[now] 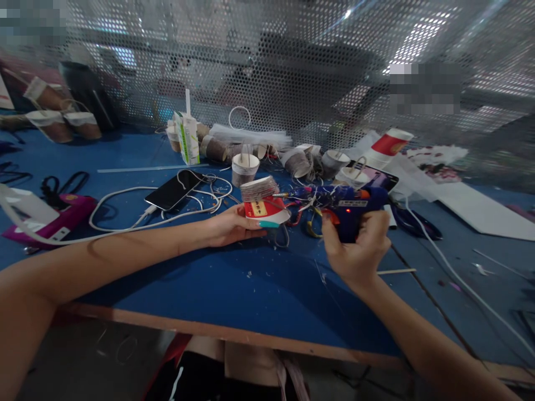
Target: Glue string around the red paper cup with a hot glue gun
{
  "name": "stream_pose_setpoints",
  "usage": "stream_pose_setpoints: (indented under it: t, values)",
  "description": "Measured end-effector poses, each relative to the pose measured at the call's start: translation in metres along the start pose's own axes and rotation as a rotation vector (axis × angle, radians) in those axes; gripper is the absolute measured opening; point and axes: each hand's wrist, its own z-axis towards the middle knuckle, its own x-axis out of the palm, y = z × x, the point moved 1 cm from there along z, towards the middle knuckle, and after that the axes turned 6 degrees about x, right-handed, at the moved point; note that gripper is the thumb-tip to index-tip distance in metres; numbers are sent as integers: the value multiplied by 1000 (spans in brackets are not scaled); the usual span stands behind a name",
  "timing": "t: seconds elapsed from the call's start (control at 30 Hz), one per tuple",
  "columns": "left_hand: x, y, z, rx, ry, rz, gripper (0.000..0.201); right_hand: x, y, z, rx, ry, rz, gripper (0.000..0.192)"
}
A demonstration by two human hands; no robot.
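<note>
Left hand: closed around a red paper cup — mid-table.
Right hand: gripping a blue glue gun — nozzle toward cup.

Dim, bluish light; glare streaks across the perforated screen at upper right. Arms throw soft shadows on the blue table. Edges bend and blur.

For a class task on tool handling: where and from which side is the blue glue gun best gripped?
Grip the glue gun by its downward handle, coming from below on the near side, as the right hand does. The nozzle points left toward the paper cup in the left hand.
</note>
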Motion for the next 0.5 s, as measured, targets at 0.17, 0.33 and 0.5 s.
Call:
stream_pose_setpoints:
  t: [0.17,0.33,0.5]
  values:
    - [-3,0,1,-13,-4,1,46,0,-2,0,66,27,-20,35]
    - [-1,-1,0,-11,-34,0,45,0,-5,0,97,44,-52,33]
    - [1,-1,-2,-7,-24,11,43,1,-8,2,162,115,-116,32]
